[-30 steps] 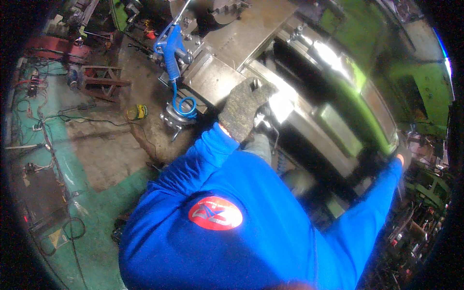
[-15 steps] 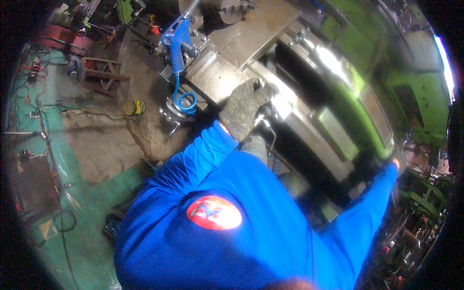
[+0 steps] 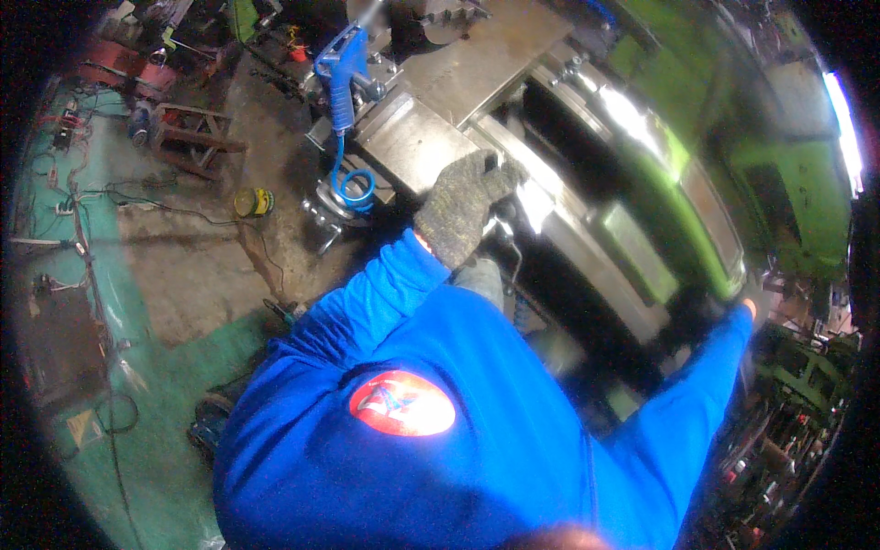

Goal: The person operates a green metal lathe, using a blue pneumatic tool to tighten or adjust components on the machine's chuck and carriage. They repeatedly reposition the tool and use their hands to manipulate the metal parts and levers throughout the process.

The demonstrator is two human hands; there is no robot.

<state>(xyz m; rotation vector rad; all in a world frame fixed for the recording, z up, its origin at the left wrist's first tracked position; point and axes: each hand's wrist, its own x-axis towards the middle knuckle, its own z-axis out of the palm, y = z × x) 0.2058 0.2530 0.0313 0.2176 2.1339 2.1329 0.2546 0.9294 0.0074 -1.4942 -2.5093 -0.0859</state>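
My left hand, in a grey-green knit glove, is at the near edge of a metalworking machine that looks like a lathe. Its fingers curl beside the bright steel bed rail, and whatever they close round is hidden beneath the glove. Out to the right, my right hand reaches the end of the green machine housing; it is small and dark there, its fingers not showing. A flat steel slide plate lies just beyond my left hand. Left of that plate hangs a blue air gun with a coiled blue hose.
A round chuck sits at the far end. To the left, a wooden stand, a yellow-black round object and trailing cables are on the green and bare floor. Cluttered metal parts are at the lower right.
The view has shifted very slightly. Both hands stay in about the same places, the left by the bed rail and the right at the housing's end.
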